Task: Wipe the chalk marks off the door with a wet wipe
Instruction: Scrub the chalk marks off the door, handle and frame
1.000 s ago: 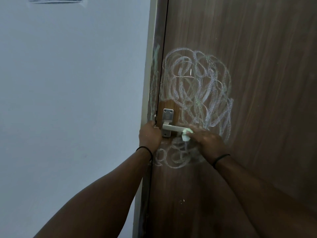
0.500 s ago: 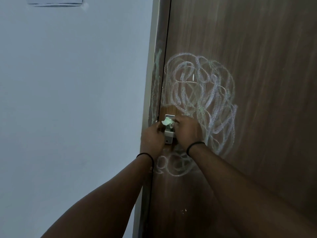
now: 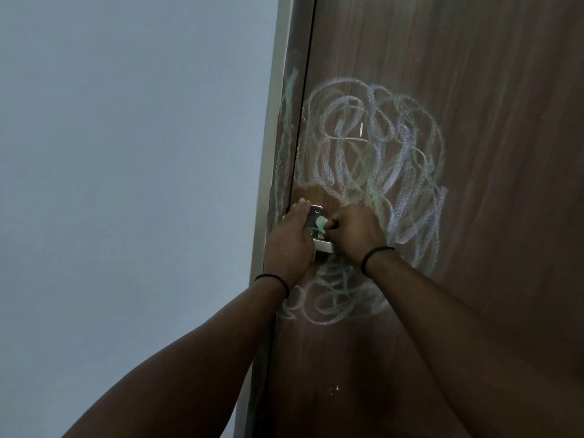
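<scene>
A brown wooden door (image 3: 474, 90) carries a large tangle of pale chalk marks (image 3: 373, 147), with a smaller scribble (image 3: 331, 298) below the handle. My right hand (image 3: 357, 232) pinches a crumpled pale green wet wipe (image 3: 320, 223) and presses it against the metal handle plate (image 3: 316, 213). My left hand (image 3: 290, 238) lies over the inner end of the silver lever handle (image 3: 324, 247), fingers reaching up along the door's edge. A small patch of door above the plate looks free of chalk.
The door frame (image 3: 268, 172) at the left also has greenish chalk streaks. A plain pale wall (image 3: 126, 184) fills the left half of the view. A few white specks (image 3: 335, 389) dot the lower door.
My right hand has moved from the lever's outer end up and left to the handle plate, taking the wipe with it. My left hand has shifted up onto the plate's edge.
</scene>
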Demonstrator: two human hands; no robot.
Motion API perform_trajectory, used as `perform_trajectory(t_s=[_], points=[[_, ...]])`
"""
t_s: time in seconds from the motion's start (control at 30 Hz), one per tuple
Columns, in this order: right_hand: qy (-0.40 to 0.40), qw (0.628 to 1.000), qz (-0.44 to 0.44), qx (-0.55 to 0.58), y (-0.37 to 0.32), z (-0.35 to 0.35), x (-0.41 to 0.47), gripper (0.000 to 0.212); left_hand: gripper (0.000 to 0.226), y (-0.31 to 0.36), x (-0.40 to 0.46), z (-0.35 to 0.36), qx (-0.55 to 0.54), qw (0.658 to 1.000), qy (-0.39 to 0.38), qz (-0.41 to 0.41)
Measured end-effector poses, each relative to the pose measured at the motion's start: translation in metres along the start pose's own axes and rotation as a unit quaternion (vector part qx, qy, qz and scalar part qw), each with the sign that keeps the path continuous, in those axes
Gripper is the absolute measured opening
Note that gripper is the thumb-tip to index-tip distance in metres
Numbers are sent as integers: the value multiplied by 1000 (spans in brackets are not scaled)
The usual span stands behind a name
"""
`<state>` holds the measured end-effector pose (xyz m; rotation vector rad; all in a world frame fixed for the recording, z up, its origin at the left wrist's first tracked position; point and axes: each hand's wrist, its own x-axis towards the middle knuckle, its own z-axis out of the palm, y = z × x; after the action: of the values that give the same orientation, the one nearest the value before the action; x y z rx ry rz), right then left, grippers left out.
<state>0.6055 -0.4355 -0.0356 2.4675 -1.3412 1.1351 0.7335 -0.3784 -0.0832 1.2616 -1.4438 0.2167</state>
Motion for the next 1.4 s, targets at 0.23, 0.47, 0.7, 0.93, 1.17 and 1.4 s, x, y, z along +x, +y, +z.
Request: perform_trajectory(t_s=[0.23,0.47,0.7,0.93,1.17,1.4], points=[[67,995,-52,-44,-3,2,-5,17,49,0,6,0,60,996,-27,61],[203,979,-22,13,7,-6,-5,13,46,1,14,7,192,976,-45,96],[179,982,-50,26,19,3,-14,7,51,-2,19,15,263,958,-60,93],[183,982,-38,-29,9,0,-13,13,48,3,18,12,248,964,-57,83],[214,973,-81,-30,11,-1,-12,19,54,6,18,5,247,963,-75,76],[190,973,-118,-52,8,15,-1,11,42,7,20,4,245,964,-50,89]])
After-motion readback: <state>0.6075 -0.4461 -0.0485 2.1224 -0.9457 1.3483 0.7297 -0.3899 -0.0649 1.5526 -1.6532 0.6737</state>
